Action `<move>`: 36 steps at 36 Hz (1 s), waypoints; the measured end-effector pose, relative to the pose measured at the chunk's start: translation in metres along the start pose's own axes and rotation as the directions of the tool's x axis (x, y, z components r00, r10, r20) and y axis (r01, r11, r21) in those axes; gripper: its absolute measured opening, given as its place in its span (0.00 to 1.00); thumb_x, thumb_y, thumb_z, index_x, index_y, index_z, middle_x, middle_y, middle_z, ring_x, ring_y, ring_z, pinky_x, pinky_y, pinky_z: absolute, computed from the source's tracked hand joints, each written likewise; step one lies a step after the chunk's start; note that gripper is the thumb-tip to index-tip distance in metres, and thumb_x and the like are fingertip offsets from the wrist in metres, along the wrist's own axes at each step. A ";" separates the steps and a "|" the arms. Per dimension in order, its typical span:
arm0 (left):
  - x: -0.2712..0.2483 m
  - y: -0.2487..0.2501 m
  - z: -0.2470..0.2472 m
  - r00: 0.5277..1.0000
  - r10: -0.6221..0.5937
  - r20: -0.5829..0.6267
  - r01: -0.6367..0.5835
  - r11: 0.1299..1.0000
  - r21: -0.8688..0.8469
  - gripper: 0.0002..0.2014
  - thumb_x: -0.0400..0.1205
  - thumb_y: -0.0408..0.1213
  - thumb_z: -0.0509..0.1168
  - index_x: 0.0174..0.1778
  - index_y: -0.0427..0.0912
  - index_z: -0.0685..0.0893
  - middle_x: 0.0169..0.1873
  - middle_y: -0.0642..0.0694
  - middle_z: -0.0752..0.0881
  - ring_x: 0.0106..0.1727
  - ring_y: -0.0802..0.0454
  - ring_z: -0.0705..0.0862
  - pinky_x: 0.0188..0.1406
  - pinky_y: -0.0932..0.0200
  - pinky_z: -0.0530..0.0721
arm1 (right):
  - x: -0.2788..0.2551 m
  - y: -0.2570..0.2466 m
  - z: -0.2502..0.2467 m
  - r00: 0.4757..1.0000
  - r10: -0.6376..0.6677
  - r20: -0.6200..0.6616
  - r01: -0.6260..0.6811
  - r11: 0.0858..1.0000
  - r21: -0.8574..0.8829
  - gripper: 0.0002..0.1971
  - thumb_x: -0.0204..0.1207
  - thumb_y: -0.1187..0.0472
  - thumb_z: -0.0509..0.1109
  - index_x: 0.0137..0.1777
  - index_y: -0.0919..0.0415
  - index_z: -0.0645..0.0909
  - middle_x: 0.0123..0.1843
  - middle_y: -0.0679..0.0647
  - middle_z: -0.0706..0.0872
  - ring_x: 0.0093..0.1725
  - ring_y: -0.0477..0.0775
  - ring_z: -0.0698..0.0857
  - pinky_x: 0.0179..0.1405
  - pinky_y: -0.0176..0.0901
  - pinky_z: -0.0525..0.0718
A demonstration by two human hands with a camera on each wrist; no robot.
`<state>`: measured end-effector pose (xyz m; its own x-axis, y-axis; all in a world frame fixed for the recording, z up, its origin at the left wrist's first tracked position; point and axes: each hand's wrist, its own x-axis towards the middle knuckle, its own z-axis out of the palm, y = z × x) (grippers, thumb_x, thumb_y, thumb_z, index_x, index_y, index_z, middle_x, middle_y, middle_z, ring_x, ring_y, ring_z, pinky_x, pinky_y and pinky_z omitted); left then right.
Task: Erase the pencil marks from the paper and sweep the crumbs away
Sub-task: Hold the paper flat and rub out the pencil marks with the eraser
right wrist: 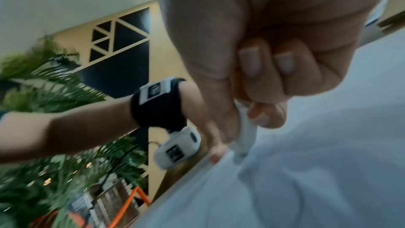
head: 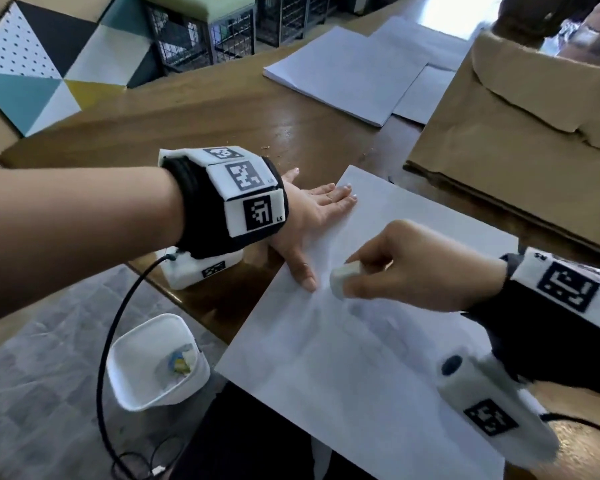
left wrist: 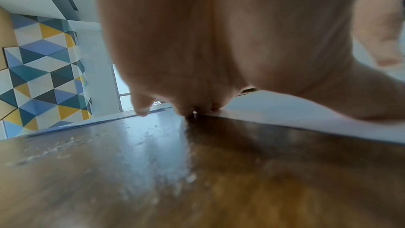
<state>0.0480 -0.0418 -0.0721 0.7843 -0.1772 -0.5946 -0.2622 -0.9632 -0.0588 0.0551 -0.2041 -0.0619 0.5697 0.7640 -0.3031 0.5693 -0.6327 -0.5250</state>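
Observation:
A white sheet of paper [head: 368, 348] lies at an angle on the wooden table [head: 194, 129], faint grey pencil smudges near its middle. My left hand [head: 312, 216] lies flat with straight fingers on the sheet's left edge, thumb on the paper. My right hand [head: 406, 268] pinches a white eraser [head: 342, 277], whose tip touches the paper just right of the left thumb. In the right wrist view the eraser [right wrist: 245, 138] sticks down from the curled fingers [right wrist: 265, 115] onto the paper [right wrist: 306, 171]. The left wrist view shows the palm [left wrist: 219, 49] over the paper's edge [left wrist: 306, 120].
A stack of white sheets [head: 347, 71] lies at the table's far side, a brown paper bag [head: 520, 133] at the right. A white bin [head: 153, 365] with scraps stands on the floor below the table's near edge. Small crumbs [head: 265, 147] dot the wood.

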 end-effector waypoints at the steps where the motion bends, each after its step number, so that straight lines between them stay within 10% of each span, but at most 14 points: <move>1: 0.000 0.000 0.000 1.000 0.002 0.000 -0.002 1.000 0.001 0.65 0.66 0.66 0.68 0.80 0.43 0.27 0.81 0.50 0.30 0.82 0.57 0.32 0.80 0.35 0.36 | 0.003 0.000 -0.003 0.999 0.025 0.033 -0.024 1.000 -0.005 0.22 0.69 0.52 0.75 0.23 0.67 0.72 0.23 0.54 0.64 0.25 0.48 0.60 0.26 0.41 0.64; 9: -0.001 -0.002 0.001 1.000 0.010 -0.010 -0.010 1.000 -0.027 0.65 0.66 0.67 0.68 0.80 0.45 0.27 0.81 0.51 0.30 0.82 0.56 0.32 0.78 0.36 0.34 | 0.028 0.001 -0.017 0.989 0.061 -0.136 -0.057 0.998 0.032 0.10 0.67 0.55 0.75 0.26 0.49 0.86 0.17 0.45 0.71 0.20 0.43 0.69 0.19 0.30 0.69; 14: 0.000 0.000 0.000 1.000 0.001 -0.003 -0.001 1.000 -0.009 0.65 0.66 0.66 0.68 0.80 0.43 0.27 0.81 0.51 0.29 0.82 0.57 0.32 0.80 0.35 0.36 | 0.008 -0.002 -0.006 0.997 -0.030 0.071 0.037 0.995 -0.093 0.19 0.69 0.54 0.73 0.46 0.74 0.84 0.39 0.71 0.81 0.33 0.50 0.69 0.42 0.52 0.78; 20: 0.000 -0.002 0.001 0.999 0.040 -0.005 -0.040 0.999 -0.020 0.62 0.66 0.67 0.68 0.81 0.49 0.30 0.82 0.51 0.31 0.82 0.54 0.31 0.77 0.32 0.36 | 0.033 -0.014 -0.021 0.998 -0.033 -0.053 0.018 0.967 -0.253 0.18 0.69 0.52 0.73 0.17 0.43 0.80 0.20 0.49 0.74 0.24 0.47 0.71 0.27 0.41 0.69; 24: 0.000 -0.002 0.001 1.000 0.020 -0.014 -0.020 1.000 -0.014 0.64 0.66 0.66 0.68 0.81 0.45 0.29 0.82 0.50 0.30 0.83 0.55 0.32 0.78 0.33 0.37 | 0.021 -0.008 -0.011 0.996 -0.068 -0.060 0.053 0.974 -0.222 0.13 0.71 0.55 0.73 0.38 0.68 0.84 0.31 0.59 0.81 0.31 0.53 0.72 0.39 0.45 0.73; 28: 0.000 -0.001 0.001 1.000 0.010 -0.009 -0.010 1.000 -0.009 0.65 0.66 0.66 0.68 0.80 0.43 0.27 0.81 0.51 0.29 0.82 0.57 0.32 0.79 0.35 0.36 | 0.004 -0.003 -0.009 0.996 -0.047 0.076 0.063 0.975 -0.215 0.20 0.70 0.50 0.72 0.47 0.69 0.85 0.36 0.64 0.81 0.34 0.50 0.70 0.43 0.47 0.75; 36: -0.002 0.000 0.000 1.000 0.021 -0.010 -0.022 1.000 -0.002 0.64 0.66 0.67 0.68 0.80 0.47 0.28 0.81 0.49 0.30 0.83 0.55 0.33 0.78 0.32 0.36 | 0.024 -0.007 -0.018 0.999 0.008 -0.037 -0.015 0.985 -0.172 0.19 0.69 0.53 0.75 0.18 0.53 0.79 0.20 0.46 0.73 0.25 0.46 0.69 0.26 0.36 0.69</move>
<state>0.0467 -0.0414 -0.0711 0.7841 -0.1999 -0.5876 -0.2777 -0.9596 -0.0442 0.0756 -0.1841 -0.0511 0.5959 0.7535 -0.2779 0.6543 -0.6561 -0.3759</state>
